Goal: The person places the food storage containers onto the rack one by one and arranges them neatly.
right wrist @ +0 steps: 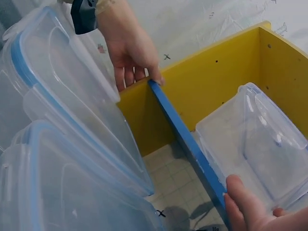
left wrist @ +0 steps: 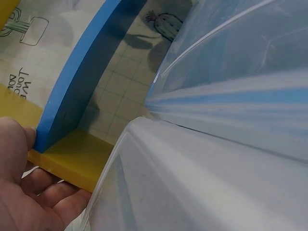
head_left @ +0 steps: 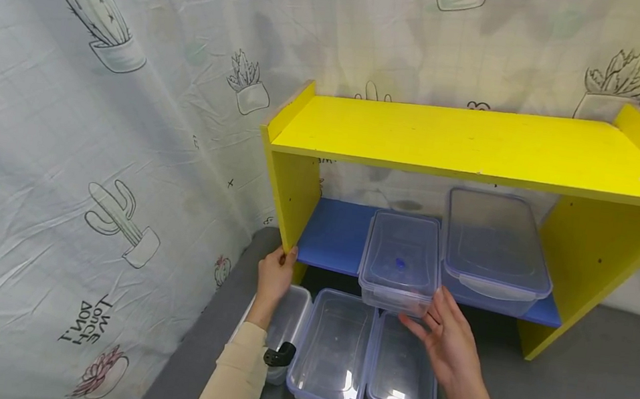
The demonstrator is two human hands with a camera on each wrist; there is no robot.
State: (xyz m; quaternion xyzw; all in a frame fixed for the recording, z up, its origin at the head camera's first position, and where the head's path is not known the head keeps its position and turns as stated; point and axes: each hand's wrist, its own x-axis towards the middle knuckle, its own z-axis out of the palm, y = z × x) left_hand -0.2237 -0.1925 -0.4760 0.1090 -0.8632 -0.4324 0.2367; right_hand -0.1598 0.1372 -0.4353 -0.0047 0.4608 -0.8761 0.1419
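Observation:
A clear plastic food container (head_left: 401,250) with a lidded top stands on the blue board (head_left: 337,229) of a yellow shelf unit, its front end reaching past the board's edge. My right hand (head_left: 449,344) holds it by the front right corner, thumb towards the front; in the right wrist view the fingertips are close to the blue edge. With my left hand (head_left: 274,278) I grip the front edge of the yellow left side panel (head_left: 289,202), where it meets the board. The left wrist view shows that hand (left wrist: 29,192) with its fingers curled around the panel.
A larger clear container (head_left: 497,239) stands on the right of the blue board. In front of the unit, three lidded containers lie side by side on the grey table (head_left: 603,398): left (head_left: 288,320), middle (head_left: 333,349) and right (head_left: 404,365). The yellow top board (head_left: 473,142) spans above.

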